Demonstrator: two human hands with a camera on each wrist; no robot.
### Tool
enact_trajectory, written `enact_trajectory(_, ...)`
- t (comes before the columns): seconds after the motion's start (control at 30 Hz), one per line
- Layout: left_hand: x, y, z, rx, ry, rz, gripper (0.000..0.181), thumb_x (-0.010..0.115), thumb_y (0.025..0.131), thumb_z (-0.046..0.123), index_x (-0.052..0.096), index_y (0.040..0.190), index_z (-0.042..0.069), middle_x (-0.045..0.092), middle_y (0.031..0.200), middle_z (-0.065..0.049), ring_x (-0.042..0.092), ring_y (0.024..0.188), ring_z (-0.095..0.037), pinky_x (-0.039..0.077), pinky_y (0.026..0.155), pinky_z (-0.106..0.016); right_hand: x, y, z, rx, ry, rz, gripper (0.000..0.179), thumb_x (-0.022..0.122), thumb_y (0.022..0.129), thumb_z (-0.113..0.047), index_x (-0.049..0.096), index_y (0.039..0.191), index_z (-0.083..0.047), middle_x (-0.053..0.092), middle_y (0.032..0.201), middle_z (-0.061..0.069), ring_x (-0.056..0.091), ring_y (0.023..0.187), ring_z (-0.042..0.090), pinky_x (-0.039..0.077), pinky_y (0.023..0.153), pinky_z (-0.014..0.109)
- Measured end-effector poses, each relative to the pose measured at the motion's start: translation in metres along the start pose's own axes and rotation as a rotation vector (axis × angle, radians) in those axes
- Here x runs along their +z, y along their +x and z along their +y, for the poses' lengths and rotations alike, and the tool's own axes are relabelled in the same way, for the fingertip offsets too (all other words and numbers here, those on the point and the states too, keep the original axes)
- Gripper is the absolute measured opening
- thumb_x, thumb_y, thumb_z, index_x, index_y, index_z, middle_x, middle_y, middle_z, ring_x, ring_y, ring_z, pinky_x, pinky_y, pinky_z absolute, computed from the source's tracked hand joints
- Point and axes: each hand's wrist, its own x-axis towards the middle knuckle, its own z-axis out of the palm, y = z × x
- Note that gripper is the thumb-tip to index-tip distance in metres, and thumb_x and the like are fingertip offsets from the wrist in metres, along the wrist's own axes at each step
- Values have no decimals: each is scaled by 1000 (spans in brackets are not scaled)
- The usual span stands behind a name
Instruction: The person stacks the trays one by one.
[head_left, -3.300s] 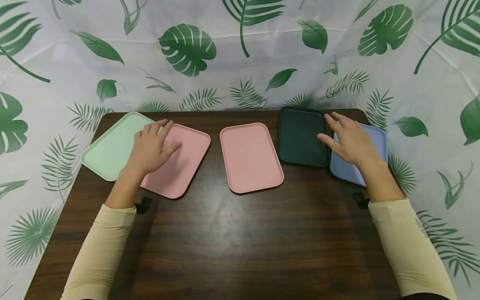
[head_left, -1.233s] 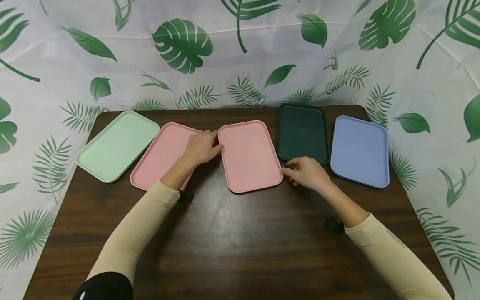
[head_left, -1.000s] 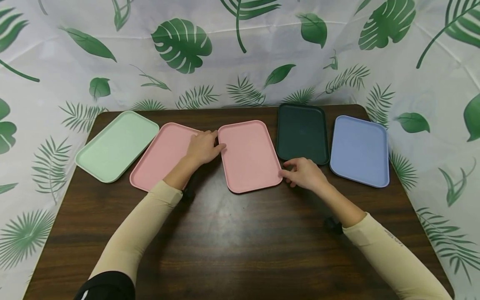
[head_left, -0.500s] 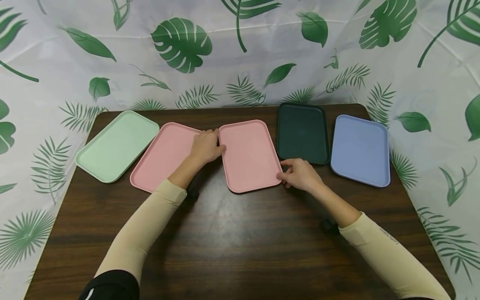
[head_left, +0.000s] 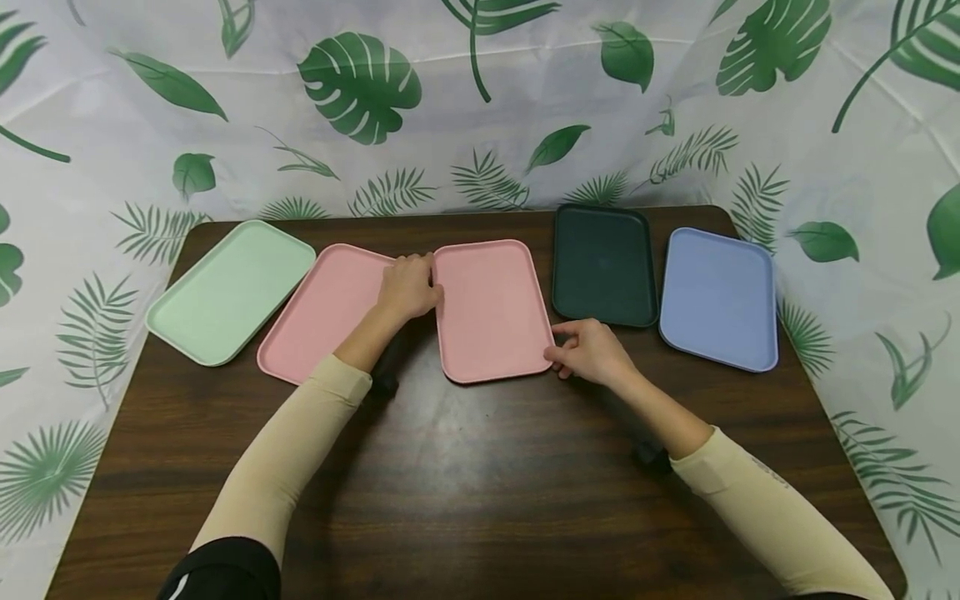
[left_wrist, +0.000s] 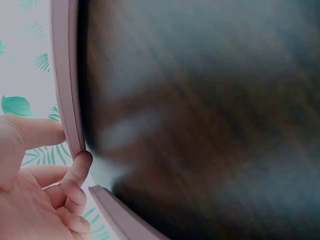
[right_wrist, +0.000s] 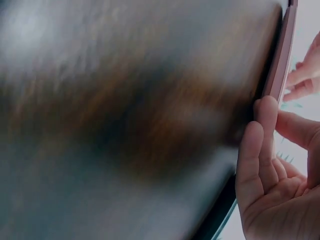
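The middle pink tray (head_left: 492, 312) lies on the dark wooden table (head_left: 465, 492), turned slightly. My left hand (head_left: 408, 287) pinches its left rim, with the thumb over the edge; in the left wrist view, thumb and a fingertip meet at the tray's rim (left_wrist: 67, 80). Near the lower right corner, my right hand (head_left: 592, 350) pinches the opposite rim. The right wrist view shows fingers and thumb of that hand (right_wrist: 280, 175) on either side of the rim. A second pink tray (head_left: 322, 312) lies partly hidden beneath my left hand and forearm.
A mint green tray (head_left: 231, 292) lies at the far left. On the right are a dark green tray (head_left: 604, 265), just behind my right hand, and a blue tray (head_left: 718, 300). A leaf-patterned cloth (head_left: 517, 92) hangs behind the table.
Both hands have come inward from above the outer trays to the middle pink tray. My right hand has closed on its rim, and the tray's near right corner has shifted slightly left.
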Motion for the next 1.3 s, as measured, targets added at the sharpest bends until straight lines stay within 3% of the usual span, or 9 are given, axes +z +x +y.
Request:
enact_trajectory(0.27,-7,4,-4,-2,-31,-4,17,60,85,18,62,95,5,65,93,-16,59,99,-42,48,77,-55,10,-1,-7,0,80,15,49,73,89,-18,59,131,3,71,68,4,68,58,19,53,54,29)
enact_trajectory(0.57,-6,10,-12,-15,-42,-8,12,58,82,15,61,91,7,62,87,-12,56,96,-41,46,75,-56,20,1,-11,-17,106,22,48,73,89,-20,60,130,1,70,67,2,68,57,19,52,52,29)
enact_trajectory(0.97,-6,10,-14,-25,-31,-24,43,58,86,16,61,127,6,66,103,-14,54,106,-44,46,80,-58,26,1,-12,-28,68,17,48,73,90,-23,60,130,1,71,68,0,68,57,18,51,52,30)
enact_trajectory(1.3,-5,10,-15,-17,-19,-23,38,58,86,17,62,122,6,65,97,-14,57,100,-43,46,77,-55,25,1,-12,-21,43,17,50,73,90,-26,61,131,-1,70,67,0,68,58,17,49,52,30)
